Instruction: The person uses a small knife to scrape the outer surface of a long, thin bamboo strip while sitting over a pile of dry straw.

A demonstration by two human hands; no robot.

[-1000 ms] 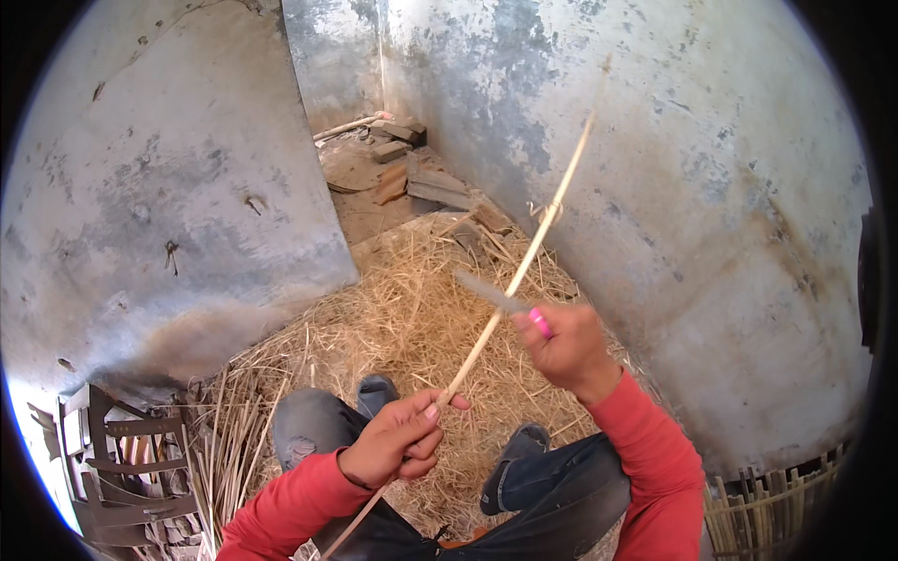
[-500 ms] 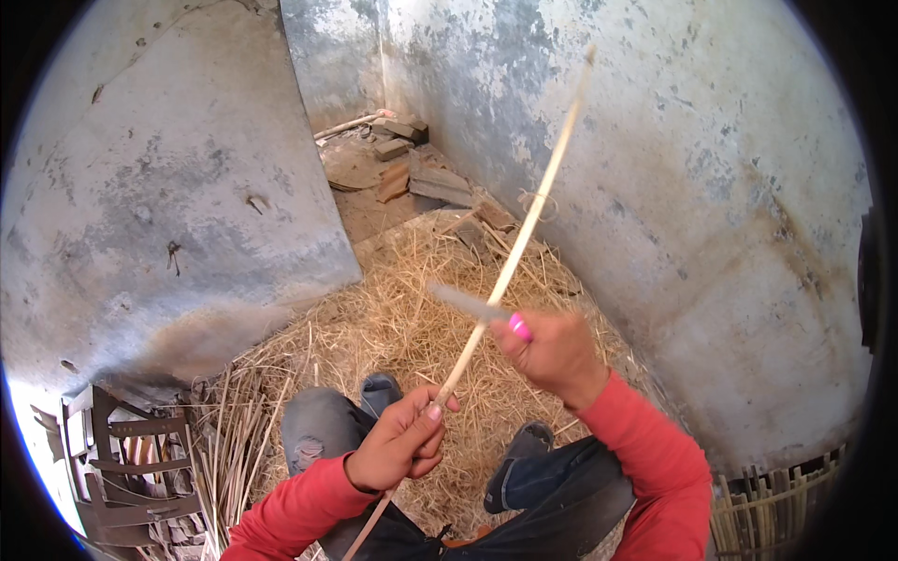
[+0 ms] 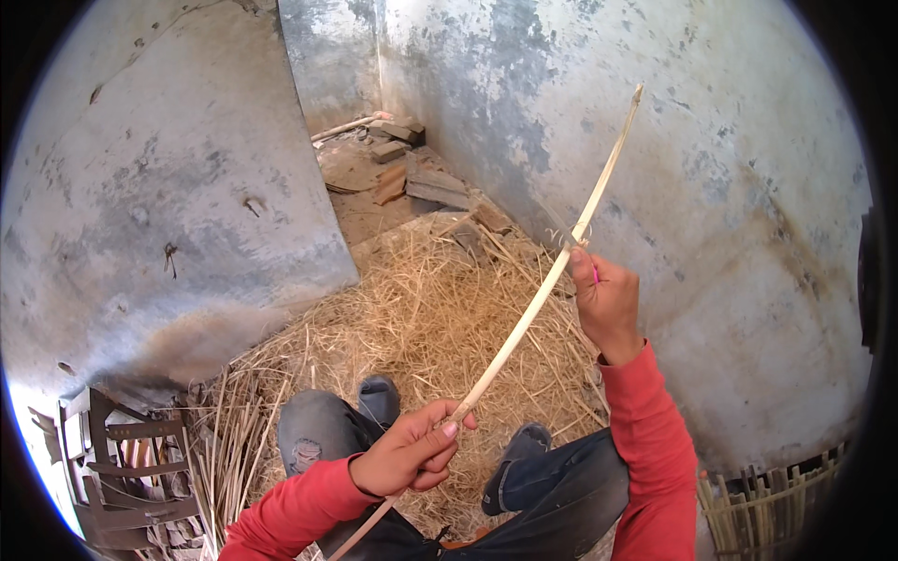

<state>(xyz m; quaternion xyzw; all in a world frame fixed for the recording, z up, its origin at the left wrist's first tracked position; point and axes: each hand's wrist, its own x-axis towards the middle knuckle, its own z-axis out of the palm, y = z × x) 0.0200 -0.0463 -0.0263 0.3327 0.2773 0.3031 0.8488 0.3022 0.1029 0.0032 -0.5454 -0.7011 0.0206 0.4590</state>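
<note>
My left hand (image 3: 410, 454) grips the lower part of a long pale bamboo strip (image 3: 533, 313) that runs up and to the right, ending near the wall. My right hand (image 3: 608, 301) is closed around a knife with a pink handle, its blade pressed against the strip about two thirds of the way up; thin curled shavings show at that spot. The blade itself is mostly hidden behind the strip and the hand. Both arms wear red sleeves. My knees in dark trousers sit below the hands.
Straw and shavings (image 3: 412, 318) cover the floor ahead. Grey plaster walls (image 3: 168, 215) close in left and right. Bricks and wood scraps (image 3: 412, 182) lie at the far corner. A dark plastic crate (image 3: 122, 467) stands at lower left, a woven bamboo frame (image 3: 767, 505) at lower right.
My right hand with the knife has slid up along the strip, away from my left hand. The strip now stands out straighter and higher; the left hand kept its grip.
</note>
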